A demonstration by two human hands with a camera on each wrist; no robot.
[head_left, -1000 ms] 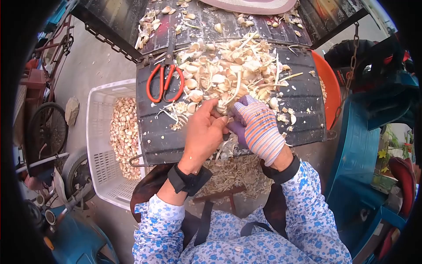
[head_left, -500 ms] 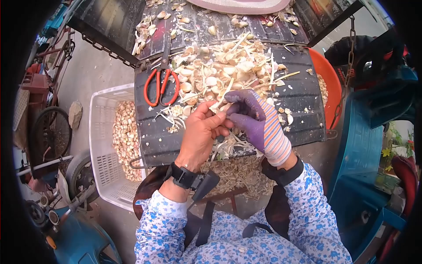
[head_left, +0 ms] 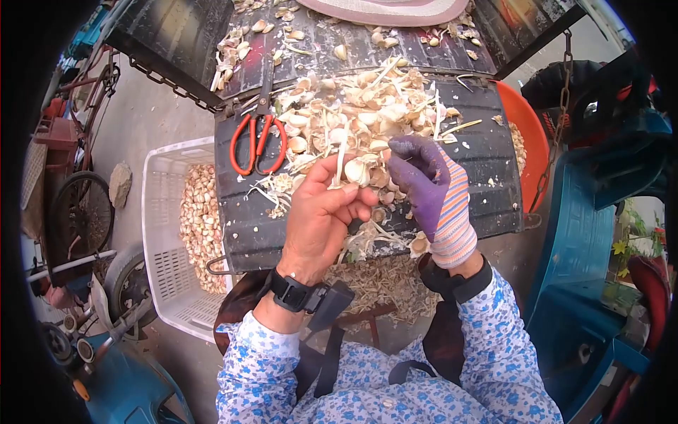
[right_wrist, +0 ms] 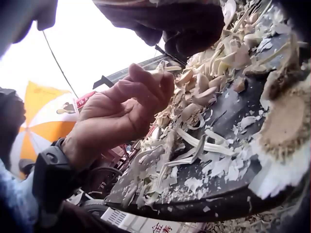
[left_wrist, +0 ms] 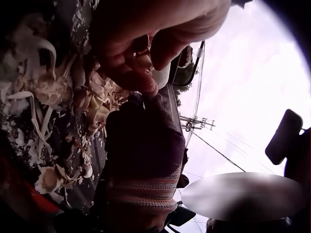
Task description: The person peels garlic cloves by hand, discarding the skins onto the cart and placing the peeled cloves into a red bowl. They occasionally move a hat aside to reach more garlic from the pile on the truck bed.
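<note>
My bare left hand [head_left: 318, 219] pinches a pale garlic clove [head_left: 357, 172] between thumb and fingers, a thin stalk standing up beside it. In the right wrist view, the same hand [right_wrist: 119, 109] has its fingers bent over. Close by on the right is my gloved right hand [head_left: 434, 194], purple palm showing, fingers loosely bent, with nothing visible in their grasp. The left wrist view shows the glove [left_wrist: 146, 138] near the bare fingertips. A cut root piece [head_left: 419, 245] is below the glove, large in the right wrist view [right_wrist: 286, 121]. Peeled skins, stalks and cloves [head_left: 374, 106] are heaped beyond.
Red-handled scissors [head_left: 258, 141] lie left of the heap on the dark ridged surface [head_left: 487, 169]. A white crate [head_left: 166, 261] of cloves stands at the left, an orange basin [head_left: 526, 120] at the right. A hat [head_left: 385, 10] rests at the back; scraps [head_left: 395, 279] cover the ground below.
The gloved hand has drawn away rightward from the bare fingers. The clove in the left hand is now exposed, and a root piece appears below the glove.
</note>
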